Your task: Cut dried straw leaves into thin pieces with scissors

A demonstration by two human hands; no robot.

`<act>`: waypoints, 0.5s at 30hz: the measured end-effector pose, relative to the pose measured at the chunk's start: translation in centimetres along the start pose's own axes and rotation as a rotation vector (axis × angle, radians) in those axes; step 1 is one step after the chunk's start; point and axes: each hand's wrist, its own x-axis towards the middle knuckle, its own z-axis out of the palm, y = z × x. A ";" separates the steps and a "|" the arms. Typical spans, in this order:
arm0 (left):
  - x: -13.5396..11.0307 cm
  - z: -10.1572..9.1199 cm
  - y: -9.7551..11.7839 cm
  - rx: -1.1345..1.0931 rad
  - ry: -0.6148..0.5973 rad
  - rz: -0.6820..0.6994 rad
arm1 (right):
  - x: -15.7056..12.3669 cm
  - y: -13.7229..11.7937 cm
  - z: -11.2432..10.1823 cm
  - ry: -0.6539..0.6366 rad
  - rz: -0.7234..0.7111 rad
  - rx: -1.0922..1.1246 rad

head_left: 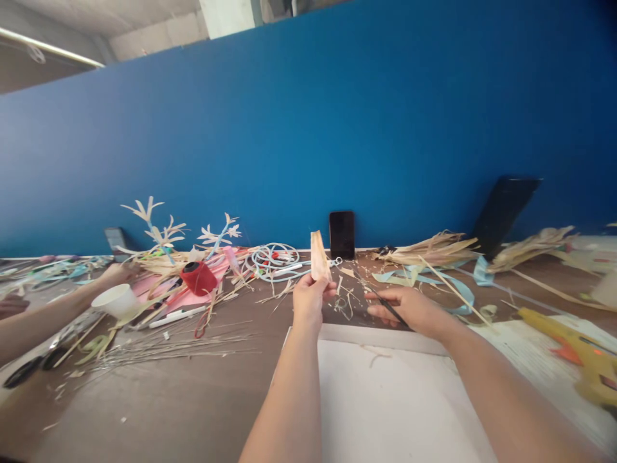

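Upright in my left hand [311, 299] is a pale strip of dried husk [319, 256], pinched between thumb and fingers. My right hand [405, 308] is closed around a slim dark tool [391, 310], its tip angled up and left toward the husk but apart from it. Its exact kind cannot be made out. Small husk scraps [343, 299] lie between my hands. Below them a white board or box lid [385, 386] rests on the table.
A phone [342, 235] leans on the blue partition [308, 128]. To the right are husk bundles [429, 251], light-blue ribbon [453, 289] and a yellow glue gun [578, 354]. Leftward are a red thread spool [198, 278], white cup [114, 300], thin wires [178, 347] and another person's hand [118, 275].
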 end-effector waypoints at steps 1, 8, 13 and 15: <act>0.1 0.0 0.0 -0.032 0.049 0.002 | -0.1 -0.2 0.1 0.013 -0.002 0.004; 0.6 -0.2 -0.2 0.079 0.160 0.057 | -0.3 -0.9 1.7 -0.140 -0.050 0.017; 0.6 -0.6 -0.5 0.019 0.163 0.078 | -0.3 -1.1 2.2 -0.114 -0.036 -0.050; 0.5 -0.5 -0.5 -0.063 0.144 0.046 | -0.2 -1.0 2.2 -0.101 -0.038 -0.059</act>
